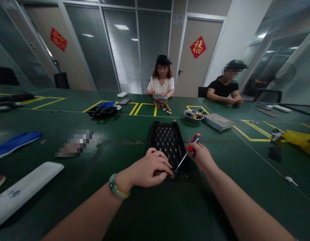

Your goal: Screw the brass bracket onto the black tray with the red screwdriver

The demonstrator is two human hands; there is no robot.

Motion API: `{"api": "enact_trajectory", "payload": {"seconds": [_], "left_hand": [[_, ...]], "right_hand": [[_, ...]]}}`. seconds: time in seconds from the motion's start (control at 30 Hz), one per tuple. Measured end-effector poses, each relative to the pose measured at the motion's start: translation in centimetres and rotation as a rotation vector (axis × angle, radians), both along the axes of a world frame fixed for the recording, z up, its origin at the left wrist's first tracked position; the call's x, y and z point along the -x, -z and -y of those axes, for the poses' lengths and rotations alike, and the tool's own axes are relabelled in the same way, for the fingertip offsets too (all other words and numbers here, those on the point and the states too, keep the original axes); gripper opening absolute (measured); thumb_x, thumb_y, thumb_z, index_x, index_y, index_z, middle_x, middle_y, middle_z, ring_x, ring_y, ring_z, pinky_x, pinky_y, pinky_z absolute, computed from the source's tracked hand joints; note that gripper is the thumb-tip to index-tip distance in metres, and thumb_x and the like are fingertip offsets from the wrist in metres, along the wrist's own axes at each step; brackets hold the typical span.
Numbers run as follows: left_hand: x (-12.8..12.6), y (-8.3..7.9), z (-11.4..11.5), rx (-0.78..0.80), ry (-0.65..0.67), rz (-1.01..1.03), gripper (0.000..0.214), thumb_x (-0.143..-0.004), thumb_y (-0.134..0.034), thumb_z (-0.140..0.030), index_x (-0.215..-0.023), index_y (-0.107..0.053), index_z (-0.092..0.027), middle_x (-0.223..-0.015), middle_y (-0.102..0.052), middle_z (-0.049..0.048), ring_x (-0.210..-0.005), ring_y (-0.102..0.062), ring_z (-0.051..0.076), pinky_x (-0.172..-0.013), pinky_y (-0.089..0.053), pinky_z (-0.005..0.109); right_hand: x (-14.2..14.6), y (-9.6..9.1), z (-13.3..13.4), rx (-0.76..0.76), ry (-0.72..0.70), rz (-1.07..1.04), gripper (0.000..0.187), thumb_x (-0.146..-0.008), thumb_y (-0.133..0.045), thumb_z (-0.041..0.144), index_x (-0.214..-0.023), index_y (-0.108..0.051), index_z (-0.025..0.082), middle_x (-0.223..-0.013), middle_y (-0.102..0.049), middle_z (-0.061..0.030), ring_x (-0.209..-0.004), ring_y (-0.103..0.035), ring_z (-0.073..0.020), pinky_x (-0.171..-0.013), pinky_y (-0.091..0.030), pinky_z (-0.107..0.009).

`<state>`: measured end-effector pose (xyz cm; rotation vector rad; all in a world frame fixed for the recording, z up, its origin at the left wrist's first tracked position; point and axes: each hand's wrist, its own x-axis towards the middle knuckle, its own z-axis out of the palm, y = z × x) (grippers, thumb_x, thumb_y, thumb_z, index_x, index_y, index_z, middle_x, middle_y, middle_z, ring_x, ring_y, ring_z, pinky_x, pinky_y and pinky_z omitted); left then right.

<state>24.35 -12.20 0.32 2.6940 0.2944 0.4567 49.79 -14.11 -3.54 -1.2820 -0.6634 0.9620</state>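
A black plastic tray-like part (167, 134) with a patterned inner face lies on the green table in front of me. My left hand (155, 166) rests over its near left corner, fingers bent and pressed together; what they may pinch is hidden. In my right hand (202, 155) is a screwdriver (183, 162) with a red and grey handle, fingers wrapped round it. Its shaft slants down to the left, and the tip is at the part's near end, close to my left fingertips. Whether a screw sits under the tip is too small to tell.
Beyond the part stand a metal bowl (192, 119) of small items and a grey box (218, 122). Further left are a black tray (102, 112), blue gloves (16, 144) and a long white object (24, 192). Two people sit across, one at a metal box (160, 97) with wires.
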Motion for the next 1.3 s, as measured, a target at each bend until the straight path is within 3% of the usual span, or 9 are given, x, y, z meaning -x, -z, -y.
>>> {"api": "enact_trajectory", "payload": {"seconds": [0.4, 0.77, 1.03, 1.3], "left_hand": [[-0.1, 0.0, 0.0, -0.002, 0.002, 0.005, 0.032, -0.086, -0.055, -0.017, -0.107, -0.071, -0.034, -0.111, -0.072, -0.0052, -0.112, -0.054, 0.021, -0.102, -0.022, 0.04], [-0.4, -0.9, 0.7, 0.03, 0.027, -0.015, 0.044, -0.082, -0.057, -0.016, -0.122, -0.065, -0.034, -0.121, -0.07, -0.0058, -0.12, -0.051, 0.023, -0.105, -0.02, 0.041], [-0.4, -1.2, 1.0, 0.044, 0.023, -0.023, 0.046, -0.079, -0.059, -0.016, -0.121, -0.065, -0.036, -0.119, -0.07, -0.0058, -0.124, -0.048, 0.025, -0.106, -0.021, 0.043], [-0.6, -1.7, 1.3, 0.013, 0.023, -0.081, 0.051, -0.079, -0.057, -0.013, -0.125, -0.063, -0.035, -0.12, -0.07, -0.0056, -0.124, -0.047, 0.025, -0.107, -0.019, 0.045]], "right_hand": [[-0.2, 0.4, -0.4, 0.013, 0.02, 0.045, 0.039, -0.063, -0.071, 0.032, -0.095, -0.064, 0.012, -0.061, -0.054, 0.0033, -0.048, -0.041, -0.0081, -0.045, -0.031, -0.021], [0.5, -1.1, 0.3, -0.043, 0.054, 0.17, 0.042, -0.068, -0.069, 0.037, -0.103, -0.063, 0.013, -0.065, -0.057, 0.0029, -0.052, -0.043, -0.011, -0.051, -0.033, -0.025], [1.5, -2.8, 1.7, -0.169, 0.062, 0.333, 0.043, -0.076, -0.067, 0.037, -0.114, -0.06, 0.017, -0.085, -0.061, -0.0013, -0.073, -0.054, -0.0186, -0.064, -0.04, -0.029], [2.8, -3.8, 3.7, -0.416, -0.137, 0.503, 0.039, -0.089, -0.058, 0.032, -0.126, -0.048, 0.023, -0.089, -0.058, 0.0003, -0.079, -0.054, -0.0173, -0.075, -0.044, -0.031]]}}
